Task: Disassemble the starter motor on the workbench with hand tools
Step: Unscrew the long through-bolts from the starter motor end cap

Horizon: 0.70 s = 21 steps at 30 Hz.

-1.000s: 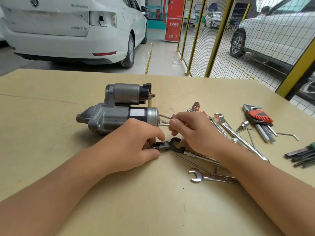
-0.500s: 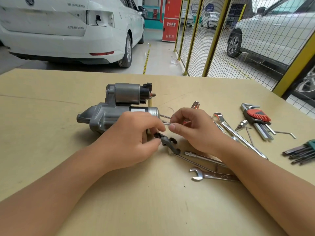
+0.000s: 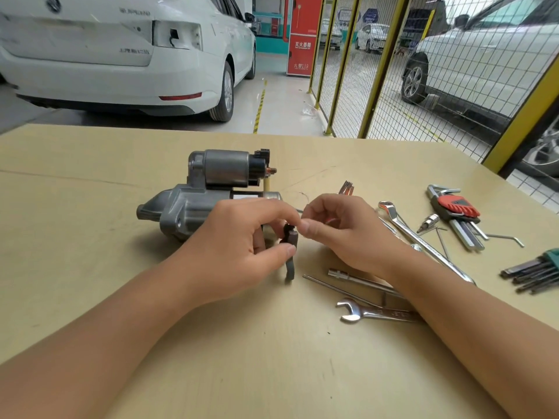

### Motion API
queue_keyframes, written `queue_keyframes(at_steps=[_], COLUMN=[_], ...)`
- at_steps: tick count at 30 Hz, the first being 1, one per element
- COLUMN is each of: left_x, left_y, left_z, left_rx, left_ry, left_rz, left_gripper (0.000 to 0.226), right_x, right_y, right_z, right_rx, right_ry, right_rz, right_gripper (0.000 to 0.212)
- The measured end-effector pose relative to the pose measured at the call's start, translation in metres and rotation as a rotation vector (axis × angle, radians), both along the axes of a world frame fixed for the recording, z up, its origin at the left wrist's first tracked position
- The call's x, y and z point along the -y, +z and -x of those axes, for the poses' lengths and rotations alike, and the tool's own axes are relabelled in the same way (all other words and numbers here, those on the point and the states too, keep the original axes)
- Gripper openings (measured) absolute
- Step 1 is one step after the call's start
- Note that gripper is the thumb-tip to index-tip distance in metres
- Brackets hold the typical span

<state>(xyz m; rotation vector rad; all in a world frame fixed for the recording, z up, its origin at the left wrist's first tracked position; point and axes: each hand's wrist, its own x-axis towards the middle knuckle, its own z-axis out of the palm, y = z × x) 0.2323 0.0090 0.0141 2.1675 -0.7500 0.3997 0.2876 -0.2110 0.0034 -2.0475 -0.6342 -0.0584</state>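
Item one, centre of the frame: our left hand [image 3: 242, 246], fingers and thumb curled round a small dark metal part [image 3: 290, 252] that stands nearly upright, its lower end close to or touching the workbench [image 3: 90, 237]; we cannot tell which.

Item two, just right of it: our right hand [image 3: 341, 234], fingers curled, thumb and forefinger pinched together at the top of the dark part. What they pinch is too blurred to name; a trace of red shows inside the curled fingers.

Item three: the starter motor [image 3: 193, 210], grey, lying on its side directly behind our left hand, partly hidden by the knuckles. Its nose points toward the left of the frame; the solenoid [image 3: 227, 167] rides on top, with a copper stud at its right end.

Item four, lower right of the hands: a thin rod [image 3: 338, 290], a bit extension [image 3: 357, 276] and an open-end spanner [image 3: 366, 313], partly under our right forearm.

Item five, right of the frame: a long ring spanner [image 3: 423, 243], a small socket bit [image 3: 429, 222], a red-holder hex key set [image 3: 456, 213], a loose hex key [image 3: 508, 237] and a green-holder hex key set [image 3: 538, 270].

Item six, top of the frame: a white car [image 3: 121, 55] at upper left, a yellow mesh fence [image 3: 378, 71] at upper right.
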Motion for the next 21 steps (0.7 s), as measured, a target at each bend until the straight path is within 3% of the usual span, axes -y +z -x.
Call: queue_keyframes(at_steps=[4,9,11,15,21], left_x=[-0.001,-0.005,-0.007,-0.008,-0.012], left_y=[-0.003,0.001,0.000,-0.003,-0.003], left_z=[-0.001,-0.003,-0.004,-0.003,-0.004], left_rx=[-0.035,-0.029,-0.088,-0.170,-0.207], left_ry=[0.033,0.047,0.031,0.021,0.028], left_rz=[0.005,-0.015,-0.066,-0.222,-0.380], left_gripper=[0.022,0.010,0.008,0.016,0.017], right_x=[0.000,0.001,0.001,0.000,0.000], right_y=[-0.001,0.000,0.001,0.002,0.001], right_z=[-0.002,-0.001,0.000,0.001,0.001], right_rx=[-0.022,-0.039,-0.058,-0.095,-0.013], right_ry=[-0.030,-0.006,-0.002,0.005,-0.035], right_rz=[0.117,-0.019,-0.024,0.125,0.043], right_gripper=[0.034,0.012,0.013,0.035,0.018])
